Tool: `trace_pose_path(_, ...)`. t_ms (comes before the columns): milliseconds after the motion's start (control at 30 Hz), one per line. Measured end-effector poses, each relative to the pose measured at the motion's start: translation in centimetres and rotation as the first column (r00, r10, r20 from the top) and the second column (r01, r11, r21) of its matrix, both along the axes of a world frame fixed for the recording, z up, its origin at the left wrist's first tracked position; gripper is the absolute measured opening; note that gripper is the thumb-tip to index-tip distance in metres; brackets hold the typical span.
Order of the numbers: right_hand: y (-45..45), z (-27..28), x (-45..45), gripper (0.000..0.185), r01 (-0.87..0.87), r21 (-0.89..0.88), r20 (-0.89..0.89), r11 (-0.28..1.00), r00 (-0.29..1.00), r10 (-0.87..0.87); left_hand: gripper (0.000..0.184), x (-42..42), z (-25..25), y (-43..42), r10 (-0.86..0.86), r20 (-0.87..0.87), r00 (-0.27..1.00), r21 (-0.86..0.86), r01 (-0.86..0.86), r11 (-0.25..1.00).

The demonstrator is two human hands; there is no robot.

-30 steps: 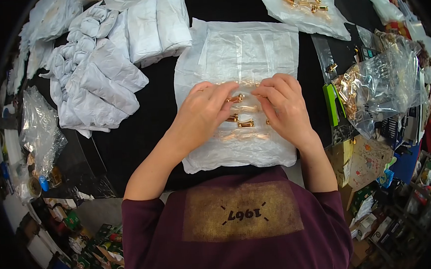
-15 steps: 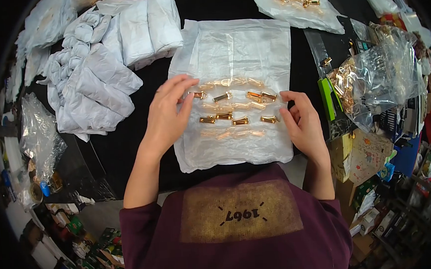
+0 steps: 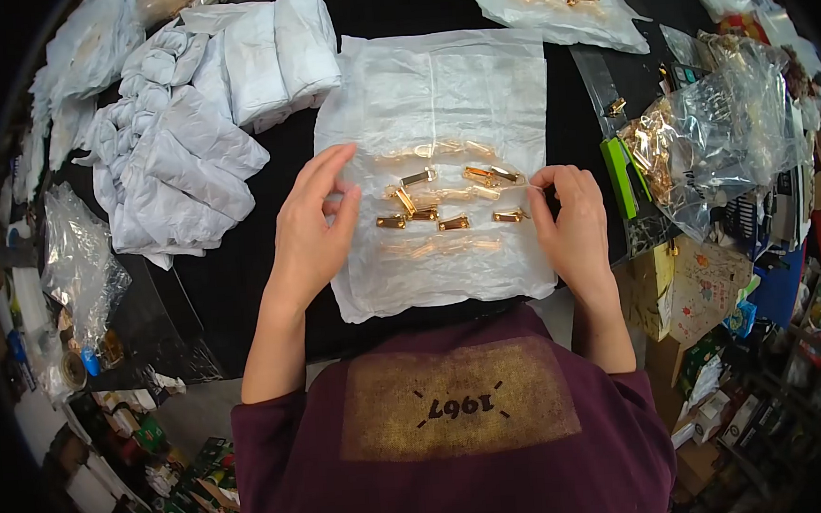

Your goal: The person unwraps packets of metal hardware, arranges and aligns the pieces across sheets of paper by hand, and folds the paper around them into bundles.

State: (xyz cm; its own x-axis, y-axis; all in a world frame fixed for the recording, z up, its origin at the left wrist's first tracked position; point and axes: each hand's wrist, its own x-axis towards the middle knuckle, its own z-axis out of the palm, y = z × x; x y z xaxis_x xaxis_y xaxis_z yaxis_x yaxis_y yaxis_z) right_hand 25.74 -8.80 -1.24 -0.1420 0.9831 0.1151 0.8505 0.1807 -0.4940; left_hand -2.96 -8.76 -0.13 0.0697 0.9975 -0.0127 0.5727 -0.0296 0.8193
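We are holding our left hand (image 3: 313, 227) at the left edge of the white paper (image 3: 484, 83), its thumb and fingers standing apart. Our right hand (image 3: 573, 218) is reaching the right edge; whether its fingertips are pinching something, we cannot tell. The gold pieces (image 3: 453, 223) are lying on the paper, between our hands.

The head view looks from above the person, steeply down and slightly forward, from close enough to take in the shirt (image 3: 457, 399) at the bottom, the left hand (image 3: 315, 229), the right hand (image 3: 573, 223), and the paper (image 3: 485, 87) near the middle. Its very wide lens spreads past both sides of the table (image 3: 233, 277) into dark, curved corners.
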Motion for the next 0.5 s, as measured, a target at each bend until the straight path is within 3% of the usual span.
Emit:
trace_pose_path(67,-0.2,0.0,-0.1,0.018,-0.048,0.042,-0.058,0.998,0.997,0.050,0.045,0.3,0.2,-0.7,0.042,0.001,0.999,-0.085,-0.042,0.996)
trace_pose_path(133,-0.6,0.1,-0.3,0.020,-0.074,0.066,-0.088,0.995,0.993,0.080,0.050,0.6,-0.2,-1.4,0.014,-0.171,0.985,0.000,-0.014,1.000)
trace_pose_path(233,-1.4,0.7,-1.0,0.032,0.008,-0.217,-0.330,0.976,0.941,-0.081,0.055,2.0,-0.7,-2.0,-0.005,-0.314,0.949,0.009,0.009,1.000)
trace_pose_path(267,-1.4,0.8,-1.4,0.032,0.004,-0.216,-0.331,0.976,0.941,-0.077,0.058,2.6,-0.8,-2.1,-0.021,-0.371,0.928,-0.026,0.013,1.000)
trace_pose_path(367,-1.6,1.3,-2.8,0.051,0.012,-0.179,-0.030,0.984,0.999,-0.017,0.061,2.7,-2.2,-1.9,-0.031,-0.384,0.923,-0.023,0.024,0.999)
trace_pose_path(400,-1.6,0.9,-2.8,0.051,0.013,-0.176,-0.029,0.984,0.999,-0.018,0.062,2.6,-2.8,-1.5,-0.029,-0.340,0.940,0.014,0.036,0.999)
trace_pose_path(500,-1.3,-1.8,-2.8,0.069,0.013,0.061,0.098,0.998,0.995,-0.019,0.064,2.0,-3.6,-1.2,-0.025,-0.284,0.959,0.090,0.052,0.995)
